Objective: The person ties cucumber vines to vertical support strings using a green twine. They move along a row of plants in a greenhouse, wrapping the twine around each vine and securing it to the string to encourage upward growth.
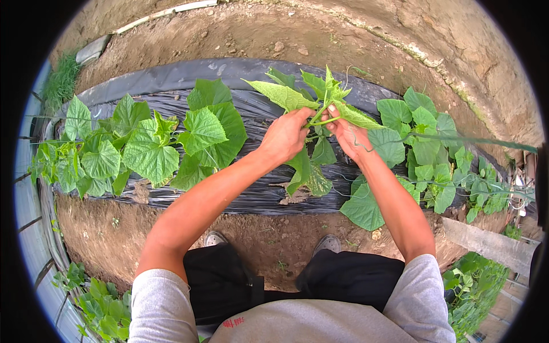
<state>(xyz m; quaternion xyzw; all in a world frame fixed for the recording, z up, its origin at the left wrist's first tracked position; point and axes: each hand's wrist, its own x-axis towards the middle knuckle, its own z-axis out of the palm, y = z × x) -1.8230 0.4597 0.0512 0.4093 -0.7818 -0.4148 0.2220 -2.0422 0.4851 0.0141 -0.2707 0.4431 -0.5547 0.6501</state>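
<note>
A young cucumber vine rises in front of me, with pale green toothed leaves at its top. Fingers of my left hand close around its stem from the left, just below the upper leaves. From the other side, my right hand pinches the same vine between thumb and fingers near a leaf stalk. A thin curling tendril or string hangs over my right palm; which it is, I cannot tell. Lower leaves droop beneath my hands, one mottled yellow, with dry brown leaf pieces under them.
Black plastic mulch covers the raised bed. More cucumber plants grow to the left and right. A green line stretches in from the right. Bare soil lies underfoot, and an earthen wall stands behind the bed.
</note>
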